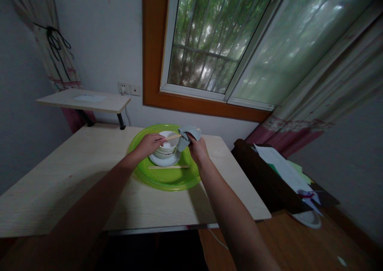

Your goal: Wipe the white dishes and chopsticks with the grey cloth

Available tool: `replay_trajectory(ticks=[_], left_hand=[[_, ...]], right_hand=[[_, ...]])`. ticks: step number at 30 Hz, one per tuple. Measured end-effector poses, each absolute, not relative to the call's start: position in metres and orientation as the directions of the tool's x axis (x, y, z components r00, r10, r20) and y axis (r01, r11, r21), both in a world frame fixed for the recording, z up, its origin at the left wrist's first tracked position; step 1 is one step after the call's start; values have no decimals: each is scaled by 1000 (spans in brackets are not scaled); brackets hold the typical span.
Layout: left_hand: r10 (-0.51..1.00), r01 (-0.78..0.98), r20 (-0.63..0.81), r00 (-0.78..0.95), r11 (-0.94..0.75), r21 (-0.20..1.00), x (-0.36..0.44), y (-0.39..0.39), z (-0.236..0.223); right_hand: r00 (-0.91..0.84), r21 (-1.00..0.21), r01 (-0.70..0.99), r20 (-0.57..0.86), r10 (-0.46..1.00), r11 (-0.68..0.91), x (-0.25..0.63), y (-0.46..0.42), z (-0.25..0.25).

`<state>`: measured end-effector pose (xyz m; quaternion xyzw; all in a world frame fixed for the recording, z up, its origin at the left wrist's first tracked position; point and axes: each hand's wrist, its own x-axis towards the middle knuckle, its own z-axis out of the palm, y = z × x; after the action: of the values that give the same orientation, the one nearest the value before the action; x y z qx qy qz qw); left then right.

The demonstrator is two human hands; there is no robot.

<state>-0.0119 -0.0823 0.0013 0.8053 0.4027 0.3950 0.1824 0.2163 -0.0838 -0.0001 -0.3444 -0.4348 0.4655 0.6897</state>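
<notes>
My left hand (150, 144) pinches one end of a pair of chopsticks (172, 137) above the bowls. My right hand (196, 144) is closed on a grey-green cloth (185, 138), which wraps the other end of the chopsticks. Below them, a stack of white bowls (165, 152) sits on a white plate (153, 159). The plate stands in a round green tray (170, 183). More chopsticks (169, 167) lie flat in the tray in front of the plate.
The tray rests on a pale wooden table (74, 175). A small raised shelf (89, 101) with a paper on it stands at the back left. Behind the table are a window (215, 44) and wall sockets (129, 89). Papers (281, 167) lie on a dark surface at right.
</notes>
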Motion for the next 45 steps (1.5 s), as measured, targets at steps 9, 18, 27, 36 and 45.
replay_trajectory(ticks=[9,18,27,36,45], left_hand=[[813,566,534,230,-558,606,-15,-78,-3],[765,614,567,307,-614,497,-14,-79,-4],[764,642,571,301,-605,471,-15,-79,0],[792,649,517,325,-585,486,-34,-76,0],[828,674,408,385,-554,489,-70,-85,0]], right_hand=[[462,-857,33,470,752,515,234,-76,-8],[136,-538,696,749,648,476,226,-95,3],[-283,-348,795,510,812,496,215,-101,9],[-233,-430,784,463,855,447,224,-98,8],[-323,-431,770,375,869,471,238,-111,22]])
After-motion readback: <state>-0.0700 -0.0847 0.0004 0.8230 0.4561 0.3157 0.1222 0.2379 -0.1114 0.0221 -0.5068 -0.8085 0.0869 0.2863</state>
